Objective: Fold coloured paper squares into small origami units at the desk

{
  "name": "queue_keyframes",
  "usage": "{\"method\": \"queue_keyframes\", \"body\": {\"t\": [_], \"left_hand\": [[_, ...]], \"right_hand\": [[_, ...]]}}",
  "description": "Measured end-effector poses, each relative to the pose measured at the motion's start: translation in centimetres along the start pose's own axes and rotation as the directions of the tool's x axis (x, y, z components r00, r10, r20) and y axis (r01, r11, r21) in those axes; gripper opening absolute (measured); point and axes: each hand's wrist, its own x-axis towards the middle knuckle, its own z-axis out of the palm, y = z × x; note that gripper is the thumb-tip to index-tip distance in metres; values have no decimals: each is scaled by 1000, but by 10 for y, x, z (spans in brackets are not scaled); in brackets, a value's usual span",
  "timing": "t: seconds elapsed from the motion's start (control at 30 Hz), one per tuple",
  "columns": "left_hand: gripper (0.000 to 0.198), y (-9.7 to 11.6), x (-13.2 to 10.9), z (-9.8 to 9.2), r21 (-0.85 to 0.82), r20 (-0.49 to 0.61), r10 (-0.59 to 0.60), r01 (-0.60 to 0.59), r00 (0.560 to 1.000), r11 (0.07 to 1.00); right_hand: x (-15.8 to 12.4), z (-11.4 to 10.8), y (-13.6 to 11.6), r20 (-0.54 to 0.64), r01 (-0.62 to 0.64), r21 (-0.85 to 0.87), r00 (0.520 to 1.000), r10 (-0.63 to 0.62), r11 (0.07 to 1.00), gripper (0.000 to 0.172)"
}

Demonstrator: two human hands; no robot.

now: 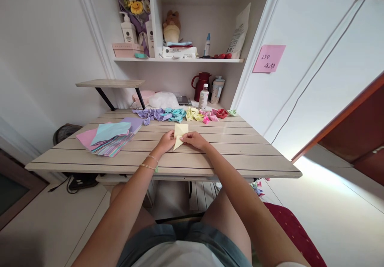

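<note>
A partly folded sheet of pale yellow origami paper (181, 129) is between my hands, just above or on the middle of the striped wooden desk (240, 151). Its upper part is squarish and a pointed flap hangs toward me. My left hand (167, 142) grips the paper's left edge, fingers closed. From the right, my right hand (194, 140) pinches the flap between thumb and fingers. Beyond them lies a row of folded paper pieces (175, 115), grouped by colour from purple through blue, yellow and pink to red and green.
A fanned stack of coloured paper (112, 137) lies on the desk's left side. A small raised shelf (111, 83) stands behind it. At the back are a clear bottle (203, 97), a red jug (201, 85) and a tumbler (217, 90). A pink note (269, 58) hangs on the wall.
</note>
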Motion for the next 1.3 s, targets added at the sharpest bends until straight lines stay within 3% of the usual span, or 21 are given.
{"method": "queue_keyframes", "body": {"t": [0.1, 0.2, 0.37, 0.47, 0.67, 1.3], "left_hand": [[31, 0, -3, 1, 281, 81, 76, -96, 994, 955], [32, 0, -4, 0, 386, 136, 131, -175, 982, 906], [34, 2, -5, 0, 392, 184, 157, -219, 970, 894], [25, 4, -5, 0, 403, 205, 173, -244, 963, 882], [10, 5, -6, 0, 482, 152, 144, -201, 978, 853], [17, 8, -7, 1, 527, 142, 126, -183, 982, 830]], "right_hand": [[0, -1, -1, -40, 53, -223, 997, -63, 973, 32], [-2, -1, -4, -36, 78, -331, 995, -95, 940, 29], [-4, -1, -8, -34, 86, -406, 993, -109, 910, 23], [-4, -2, -10, -28, 103, -434, 991, -127, 895, 20], [-5, -3, -14, -19, 115, -490, 990, -142, 864, 21], [-5, -3, -15, -40, 95, -507, 990, -134, 857, 20]]}}
